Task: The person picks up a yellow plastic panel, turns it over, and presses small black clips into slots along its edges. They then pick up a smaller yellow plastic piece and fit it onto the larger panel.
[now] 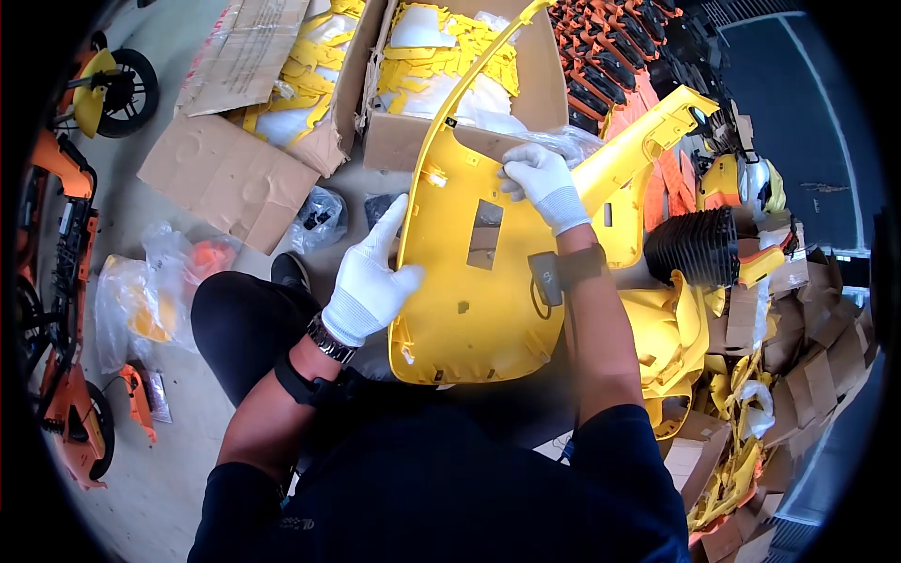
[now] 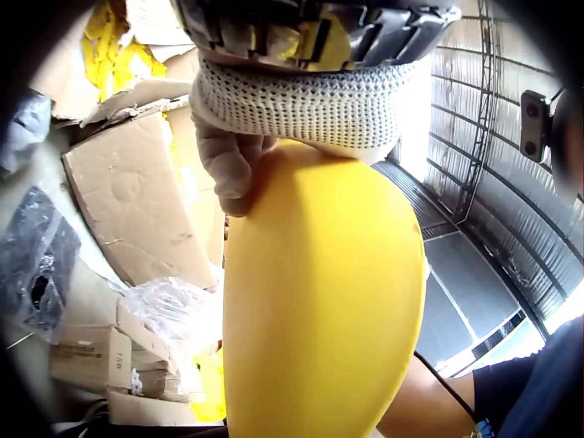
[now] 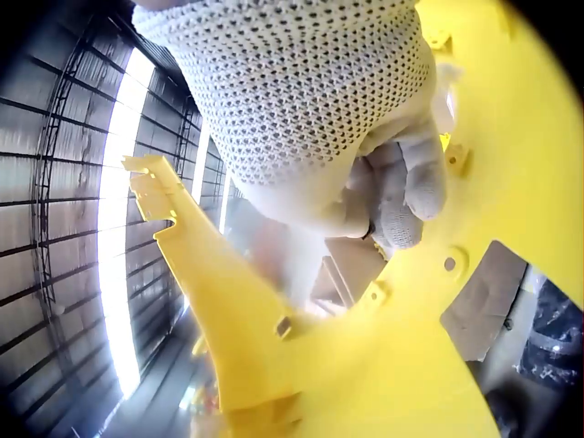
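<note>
In the head view, a large yellow plastic panel (image 1: 441, 324) stands over the person's lap, with its clip tabs and rectangular opening towards the person. The gloved left hand (image 1: 369, 286) holds its left edge, thumb on the near side. From the left wrist, the panel's smooth outer face (image 2: 319, 301) shows below the glove (image 2: 301, 114). At the panel's upper right edge is the gloved right hand (image 1: 542, 183), fingertips curled together. In the right wrist view this hand (image 3: 365, 173) pinches a small dark piece, mostly hidden, close by the panel's tabs (image 3: 376, 292).
Open cardboard boxes (image 1: 394, 141) of yellow parts stand ahead. More yellow panels (image 1: 662, 338) and a black ribbed stack (image 1: 693, 246) are at the right. Orange scooters (image 1: 70, 375) line the left, near plastic-bagged parts (image 1: 145, 296) on the floor.
</note>
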The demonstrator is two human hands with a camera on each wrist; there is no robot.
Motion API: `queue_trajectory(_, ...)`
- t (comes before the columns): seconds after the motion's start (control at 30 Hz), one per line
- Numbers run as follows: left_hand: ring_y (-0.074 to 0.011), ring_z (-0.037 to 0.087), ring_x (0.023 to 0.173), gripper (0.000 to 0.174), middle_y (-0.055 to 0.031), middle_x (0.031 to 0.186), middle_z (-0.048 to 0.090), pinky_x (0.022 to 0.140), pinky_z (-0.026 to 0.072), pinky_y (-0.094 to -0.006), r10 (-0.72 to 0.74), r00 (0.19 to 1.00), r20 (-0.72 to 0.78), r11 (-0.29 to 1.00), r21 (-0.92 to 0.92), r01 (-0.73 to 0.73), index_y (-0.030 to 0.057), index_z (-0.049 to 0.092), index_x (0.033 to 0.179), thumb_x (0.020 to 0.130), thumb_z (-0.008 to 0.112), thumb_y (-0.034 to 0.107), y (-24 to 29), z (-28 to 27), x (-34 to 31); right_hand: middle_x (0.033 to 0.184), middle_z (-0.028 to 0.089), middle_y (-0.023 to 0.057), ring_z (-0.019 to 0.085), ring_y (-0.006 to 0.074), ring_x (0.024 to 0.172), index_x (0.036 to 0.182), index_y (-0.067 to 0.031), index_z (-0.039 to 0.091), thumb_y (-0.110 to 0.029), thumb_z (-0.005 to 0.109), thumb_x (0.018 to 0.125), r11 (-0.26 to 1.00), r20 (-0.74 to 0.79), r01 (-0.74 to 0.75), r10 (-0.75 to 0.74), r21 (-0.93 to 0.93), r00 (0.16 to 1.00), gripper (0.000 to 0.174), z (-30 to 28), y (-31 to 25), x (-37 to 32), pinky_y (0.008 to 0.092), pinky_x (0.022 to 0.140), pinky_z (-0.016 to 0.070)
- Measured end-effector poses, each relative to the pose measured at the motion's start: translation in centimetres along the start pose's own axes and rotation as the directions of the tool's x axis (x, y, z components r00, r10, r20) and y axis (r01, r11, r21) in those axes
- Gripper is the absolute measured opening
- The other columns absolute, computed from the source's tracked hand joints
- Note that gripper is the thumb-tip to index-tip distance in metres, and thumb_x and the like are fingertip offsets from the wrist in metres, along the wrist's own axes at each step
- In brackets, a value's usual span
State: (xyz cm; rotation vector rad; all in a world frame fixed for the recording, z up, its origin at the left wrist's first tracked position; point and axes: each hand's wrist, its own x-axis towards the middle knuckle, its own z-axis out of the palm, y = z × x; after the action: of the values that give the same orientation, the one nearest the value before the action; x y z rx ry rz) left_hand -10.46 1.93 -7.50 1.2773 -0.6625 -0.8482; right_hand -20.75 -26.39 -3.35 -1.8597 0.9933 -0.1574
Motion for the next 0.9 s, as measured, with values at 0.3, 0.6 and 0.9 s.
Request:
queue_trajectory(0.3, -0.0128, 0.068, 0.096, 0.078, -0.0205, 0.116, 0.071, 0.084, 0.0533, -0.0273, 0.021, 1.0, -0.002, 0.999, 0.048, -0.021, -0.0013, 0.033, 0.154, 0.082, 0.062, 0.004, -0.3, -0.4, -0.1, 0.097, 0.073, 0.0115, 0.07, 0.0163, 0.074, 0.117, -0.0004, 0.064, -0.012, 0.061, 0.093, 0.989, -0.009, -0.018, 0.02, 0.148, 1.0, 0.027, 4.0, 1.6, 0.3, 0.0259, 0.06, 0.0527)
queue_trajectory(0.6, -0.0168, 0.072, 0.09, 0.077, -0.0204, 0.108, 0.073, 0.082, 0.0541, -0.029, 0.021, 1.0, -0.006, 0.999, 0.028, -0.02, 0.0015, 0.034, 0.154, 0.081, 0.061, 0.006, -0.5, -0.2, -0.1, 0.092, 0.073, 0.01, 0.068, 0.0144, 0.07, 0.112, 0.001, 0.067, -0.011, 0.061, 0.092, 0.991, -0.055, -0.034, 0.041, 0.132, 0.998, 0.024, 3.8, 0.8, 0.7, 0.0275, 0.059, 0.0523)
queue_trajectory(0.9, -0.0149, 0.057, 0.116, 0.081, -0.0153, 0.134, 0.059, 0.098, 0.0468, -0.0281, -0.133, 0.986, 0.101, 0.991, 0.037, 0.13, -0.0046, 0.023, 0.157, 0.083, 0.056, -0.005, 1.4, -0.6, -0.2, 0.081, 0.071, 0.0115, 0.067, 0.0156, 0.064, 0.1, 0.0048, 0.069, -0.013, 0.062, 0.09, 0.997, -0.078, 0.019, -0.025, -0.069, 0.997, 0.022, 4.1, 0.2, 1.5, 0.0299, 0.058, 0.053)
